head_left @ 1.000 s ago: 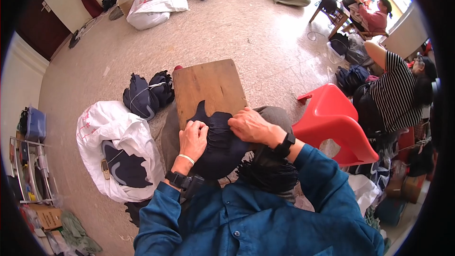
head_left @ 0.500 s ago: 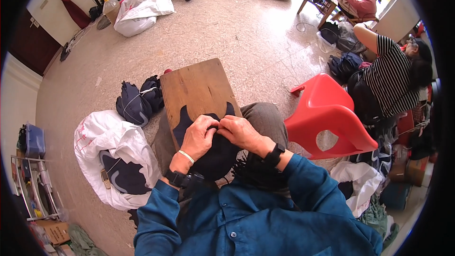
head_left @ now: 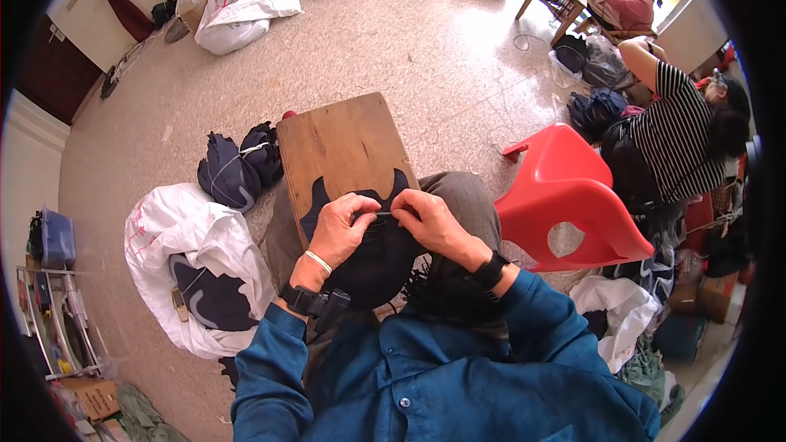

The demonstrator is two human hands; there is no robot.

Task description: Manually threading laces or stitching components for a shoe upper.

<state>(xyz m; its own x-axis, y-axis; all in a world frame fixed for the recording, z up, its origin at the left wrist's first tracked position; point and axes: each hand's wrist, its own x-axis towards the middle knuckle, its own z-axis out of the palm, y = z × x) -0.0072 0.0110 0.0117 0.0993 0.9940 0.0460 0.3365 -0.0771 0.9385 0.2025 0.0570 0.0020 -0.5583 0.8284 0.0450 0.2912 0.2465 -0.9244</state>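
Note:
A dark navy cloth piece (head_left: 372, 266) with pointed corners lies over my lap and the near end of a wooden board (head_left: 348, 135). Above the cloth, my left hand (head_left: 340, 225) is closed in a pinch, thumb against fingers. Facing it a short way to the right, my right hand (head_left: 431, 223) pinches as well. Between the fingertips runs a thin, dark, slender strip (head_left: 383, 214); whether it is a cloth edge or a separate piece I cannot tell. Black fringe-like scraps (head_left: 417, 282) hang below my right wrist.
On the left, a white sack (head_left: 151, 229) holds dark cloth pieces, beside tied navy bundles (head_left: 229, 176). A red plastic chair (head_left: 573, 172) stands close on my right. Beyond it sits a person in a striped shirt (head_left: 679, 131) among bags. Another white sack (head_left: 254, 0) lies far off.
My hands have drawn apart sideways, the right one moving right. The thin strip now shows between the fingertips, which were together before.

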